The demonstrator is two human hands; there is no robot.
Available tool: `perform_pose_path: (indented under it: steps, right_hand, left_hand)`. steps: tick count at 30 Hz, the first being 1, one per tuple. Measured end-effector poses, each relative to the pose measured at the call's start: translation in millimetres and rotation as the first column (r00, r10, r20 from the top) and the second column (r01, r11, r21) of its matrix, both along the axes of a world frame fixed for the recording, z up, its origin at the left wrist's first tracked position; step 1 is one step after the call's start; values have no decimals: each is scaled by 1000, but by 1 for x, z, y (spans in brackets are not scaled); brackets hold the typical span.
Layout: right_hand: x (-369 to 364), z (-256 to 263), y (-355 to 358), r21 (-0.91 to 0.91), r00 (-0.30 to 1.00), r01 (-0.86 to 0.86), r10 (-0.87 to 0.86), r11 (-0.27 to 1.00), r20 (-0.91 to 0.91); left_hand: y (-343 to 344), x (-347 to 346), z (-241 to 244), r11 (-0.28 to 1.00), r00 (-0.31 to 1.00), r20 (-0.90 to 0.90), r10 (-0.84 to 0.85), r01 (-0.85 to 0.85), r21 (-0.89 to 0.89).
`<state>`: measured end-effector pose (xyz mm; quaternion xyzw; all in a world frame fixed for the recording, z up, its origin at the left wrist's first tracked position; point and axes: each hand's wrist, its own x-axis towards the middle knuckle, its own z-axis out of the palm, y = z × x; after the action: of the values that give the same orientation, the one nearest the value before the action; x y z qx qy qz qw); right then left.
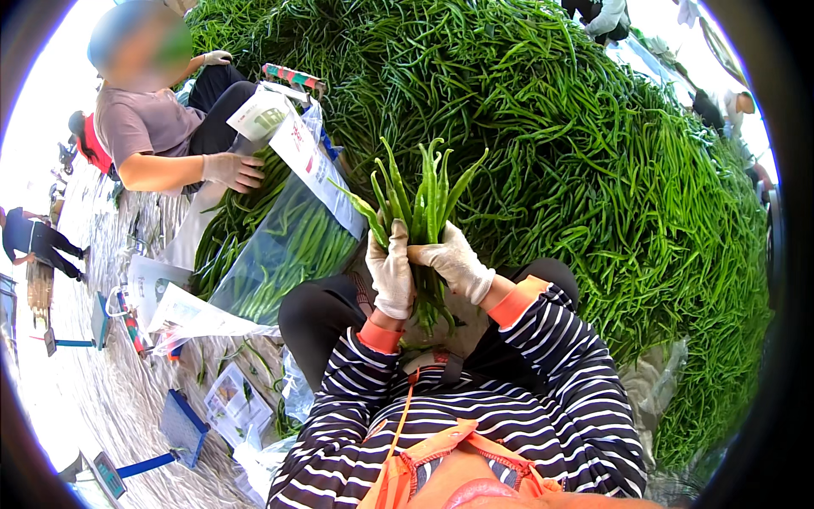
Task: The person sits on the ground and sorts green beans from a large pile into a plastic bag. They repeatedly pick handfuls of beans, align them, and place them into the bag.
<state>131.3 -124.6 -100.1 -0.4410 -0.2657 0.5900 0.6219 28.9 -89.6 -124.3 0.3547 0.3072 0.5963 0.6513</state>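
Note:
A bunch of long green chili peppers [429, 203] stands roughly upright between my two gloved hands, above my lap. My left hand [389, 270], in a white knit glove, grips the bunch from the left. From the right side, my right hand [455, 262] wraps around the same bunch, its thumb pointing inward. Some peppers hang down below my palms. Beyond and to the right rises a huge heap of green chili peppers [540, 127]. Close on my left is a clear plastic bag [299, 223], held spread wide and partly filled with peppers.
A person in a mauve shirt [143, 124] sits left, one gloved hand [232, 170] on the bag's peppers. Red-and-green wrapped bars [292, 76] hold the bag's printed rim. Platform scales [184, 429] and a printed plastic sheet [236, 402] lie lower left. More people [41, 235] are farther off.

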Motion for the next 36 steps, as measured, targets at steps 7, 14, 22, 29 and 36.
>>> perform_pose_path:
  steps: [7, 14, 22, 29, 36]
  right_hand:
    - [1, 9, -6, -18, 998, -17, 16, 1000, -60]
    - [-1, 22, -10, 70, 984, -176, 177, 982, -14]
    - [9, 12, -7, -87, 976, -214, 210, 973, -56]
    - [1, 3, -3, 54, 994, -109, 108, 993, 19]
    - [8, 7, -9, -5, 974, -216, 216, 976, 61]
  left_hand:
    - [-7, -2, 18, 967, 990, -139, -19, 54, 251]
    - [6, -12, 12, 995, 995, 54, -88, 85, 45]
    - [12, -19, 20, 908, 884, -364, 294, -140, 395]
    - [2, -15, 49, 881, 768, -635, 83, 241, 408]
    - [13, -17, 56, 895, 674, -736, -65, 366, 255]
